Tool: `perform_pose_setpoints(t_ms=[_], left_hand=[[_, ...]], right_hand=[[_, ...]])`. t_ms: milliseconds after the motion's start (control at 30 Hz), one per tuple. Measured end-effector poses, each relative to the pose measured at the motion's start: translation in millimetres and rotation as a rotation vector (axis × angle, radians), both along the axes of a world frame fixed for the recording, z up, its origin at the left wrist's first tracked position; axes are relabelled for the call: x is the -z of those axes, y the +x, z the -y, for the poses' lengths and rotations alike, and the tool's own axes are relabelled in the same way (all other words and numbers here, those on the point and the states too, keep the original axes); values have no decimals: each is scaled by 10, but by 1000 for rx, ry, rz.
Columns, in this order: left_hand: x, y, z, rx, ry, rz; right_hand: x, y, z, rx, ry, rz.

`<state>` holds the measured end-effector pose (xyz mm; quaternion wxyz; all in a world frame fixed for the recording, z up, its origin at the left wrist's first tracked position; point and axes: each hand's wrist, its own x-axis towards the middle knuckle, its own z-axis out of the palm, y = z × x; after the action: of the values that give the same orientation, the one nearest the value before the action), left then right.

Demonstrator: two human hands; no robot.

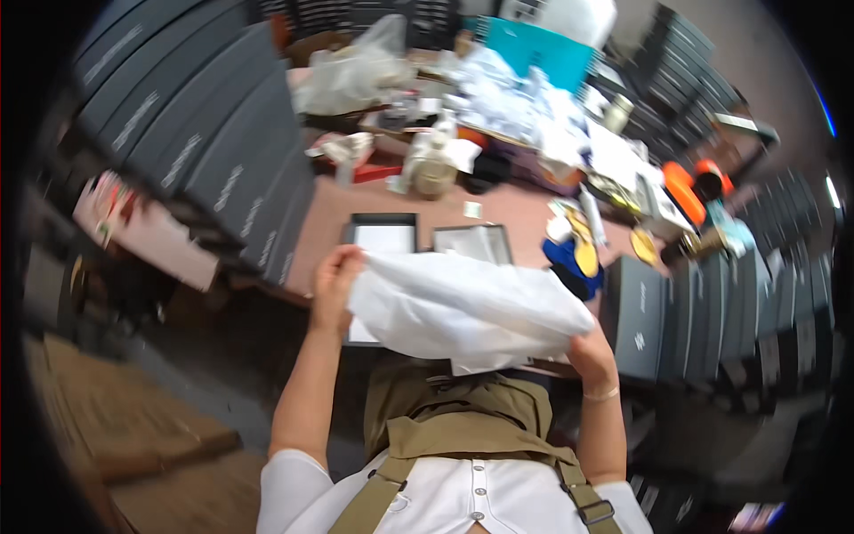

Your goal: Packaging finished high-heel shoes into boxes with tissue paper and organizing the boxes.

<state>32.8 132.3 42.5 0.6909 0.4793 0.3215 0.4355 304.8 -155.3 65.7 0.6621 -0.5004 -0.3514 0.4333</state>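
A sheet of thin white tissue paper (pixel 467 307) is stretched out in front of me, its lower edge hanging near my waist. My left hand (pixel 336 283) pinches its upper left corner. At the right end my right hand (pixel 591 354) grips the other side, fingers closed on the edge. Behind the sheet, a dark-rimmed open box (pixel 418 233) with a white lining is partly covered. A second dark-rimmed box part (pixel 505 242) beside it has crumpled white paper in it. Yellow-soled sandals (pixel 584 254) lie to the right on blue material.
Tall stacks of dark shoe boxes (pixel 213 178) stand at the left, with more dark boxes (pixel 636 311) at the right. Across the back of the pink table (pixel 334 209) are a plastic bag (pixel 356 76), crumpled white paper (pixel 507 98) and an orange tape dispenser (pixel 683 191). Cardboard cartons (pixel 133 409) sit lower left.
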Motion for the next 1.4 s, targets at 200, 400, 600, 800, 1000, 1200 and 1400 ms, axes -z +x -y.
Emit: perform_pose_setpoints(t_ms=[200,400,600,800,1000,1200,1400], left_hand=[[-378,442,570,383,-167,394],[170,143,-171,10,-232,-104],[-462,35,-474,-673,955,-185],[692,442,143,866,1104,-875],[534,865,1083,646,-643,522],[135,700,1480,416,-844,307],[73,611,1686,372,-948,278]], right_hand=[[-130,-126,13,197,67,-276],[122,87,195,-4,6,-240],[132,95,390,399,65,-234],[183,-380,-39,476,12,290],[36,-793,-208,-158,49,338],[13,-542,-834,24,131,1359],[420,-630,-864,60,212,1498]])
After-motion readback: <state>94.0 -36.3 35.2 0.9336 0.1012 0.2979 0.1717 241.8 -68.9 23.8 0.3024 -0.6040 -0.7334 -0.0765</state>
